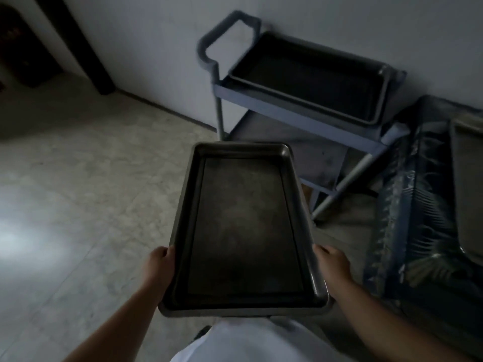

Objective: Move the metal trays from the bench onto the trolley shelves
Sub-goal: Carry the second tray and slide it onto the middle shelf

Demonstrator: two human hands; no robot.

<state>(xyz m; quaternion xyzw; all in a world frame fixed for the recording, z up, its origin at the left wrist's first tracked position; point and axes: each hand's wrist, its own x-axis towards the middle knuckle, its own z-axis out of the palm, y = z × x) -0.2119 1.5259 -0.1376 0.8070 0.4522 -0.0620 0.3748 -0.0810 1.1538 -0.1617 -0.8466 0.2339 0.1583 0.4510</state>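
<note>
Dim room, frame slightly blurred. Both hands carry one dark metal tray, long axis pointing away from the body, held level in the air over the floor, not resting on anything. Left hand is clamped on the left long rim near the body-side corner, fingers curled under; right hand grips the right long rim the same way. The carried tray holds nothing.

Trolley stands ahead and to the right, against the wall, its looped handle at the left end. Top shelf already carries another tray, which looks like two nested, edges slightly offset; can't confirm the count. Middle shelf shows a bare surface. The far end of the carried tray overlaps its near edge in the view; can't tell the height gap.

Obstacles: the trolley's front leg slants down to the right of the tray. The counter, draped in a blue patterned cover, sits just right of the trolley, close to the right hand. One more tray lies on it, cut off by the frame edge. Dark doorway or furniture at far left, well apart.
</note>
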